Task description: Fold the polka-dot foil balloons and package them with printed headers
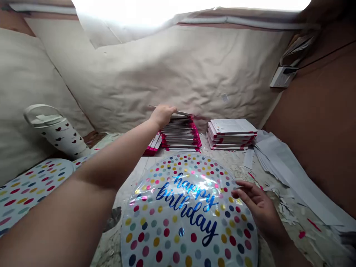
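Head view. Nearest: round dotted disc (189,228), "happy birthday" in blue, flat on the worktop (232,157), just left of the right hand's (257,209) fingers. Those fingers curl loosely, narrow gap to the thumb, at the rim; cannot tell whether they touch it. Sheen suggests a slick surface; probably light, fairly stiff, easily scuffed. Best hold: opposite sides of the rim, fingertips under, off the lettering.

Farther out: left hand (163,114), fingers closed over a thin flat piece (184,113). Piece slants at the top of a pink-edged stack (182,135), below and right of those fingers. Looks like card: light, stiff, corners likely to crease. Take by an edge, thumb opposed; stack beneath might slide. White-topped stack (233,128) well right of the left fingers.
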### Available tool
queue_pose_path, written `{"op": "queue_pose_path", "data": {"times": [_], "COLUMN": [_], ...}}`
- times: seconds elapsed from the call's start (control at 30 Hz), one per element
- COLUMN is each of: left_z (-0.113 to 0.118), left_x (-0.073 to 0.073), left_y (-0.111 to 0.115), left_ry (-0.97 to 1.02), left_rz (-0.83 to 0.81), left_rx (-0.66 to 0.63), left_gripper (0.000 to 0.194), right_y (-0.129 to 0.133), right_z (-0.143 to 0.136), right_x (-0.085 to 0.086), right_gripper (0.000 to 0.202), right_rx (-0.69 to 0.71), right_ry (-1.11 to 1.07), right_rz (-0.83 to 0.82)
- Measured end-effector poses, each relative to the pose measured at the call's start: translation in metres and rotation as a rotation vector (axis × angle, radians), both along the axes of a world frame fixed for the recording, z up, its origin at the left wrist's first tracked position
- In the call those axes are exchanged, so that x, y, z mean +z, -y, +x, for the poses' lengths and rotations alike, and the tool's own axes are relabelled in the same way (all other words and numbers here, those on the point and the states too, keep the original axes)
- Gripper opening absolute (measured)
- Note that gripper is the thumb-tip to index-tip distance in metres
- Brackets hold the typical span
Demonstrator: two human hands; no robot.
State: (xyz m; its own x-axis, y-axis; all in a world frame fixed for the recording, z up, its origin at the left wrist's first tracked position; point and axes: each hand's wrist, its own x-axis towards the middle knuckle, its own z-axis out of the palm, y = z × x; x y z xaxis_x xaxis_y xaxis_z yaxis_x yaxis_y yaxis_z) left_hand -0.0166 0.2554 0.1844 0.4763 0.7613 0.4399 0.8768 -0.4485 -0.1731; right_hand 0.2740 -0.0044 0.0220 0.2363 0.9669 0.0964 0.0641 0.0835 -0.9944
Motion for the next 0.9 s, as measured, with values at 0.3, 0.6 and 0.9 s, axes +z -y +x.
{"op": "queue_pose_path", "data": {"times": [0.3, 0.6, 0.9], "left_z": [0.050, 0.013, 0.011], "left_x": [-0.036, -0.170, -0.163], "left_y": [0.035, 0.336, 0.334], "left_ry": [0.040, -0.058, 0.032], "left_rz": [-0.034, -0.384, -0.695], "left_rx": [-0.081, -0.828, -0.639], "left_gripper": [0.050, 0.031, 0.021], "right_y": [0.073, 0.116, 0.126], "right_z": [0.006, -0.018, 0.000], "right_x": [-0.008, -0.044, -0.037], "right_gripper": [0.055, 0.037, 0.040], "right_rx": [0.610, 0.462, 0.517], "right_ry": [1.014, 1.247, 0.934], "right_rz": [0.146, 0.672, 0.343]}}
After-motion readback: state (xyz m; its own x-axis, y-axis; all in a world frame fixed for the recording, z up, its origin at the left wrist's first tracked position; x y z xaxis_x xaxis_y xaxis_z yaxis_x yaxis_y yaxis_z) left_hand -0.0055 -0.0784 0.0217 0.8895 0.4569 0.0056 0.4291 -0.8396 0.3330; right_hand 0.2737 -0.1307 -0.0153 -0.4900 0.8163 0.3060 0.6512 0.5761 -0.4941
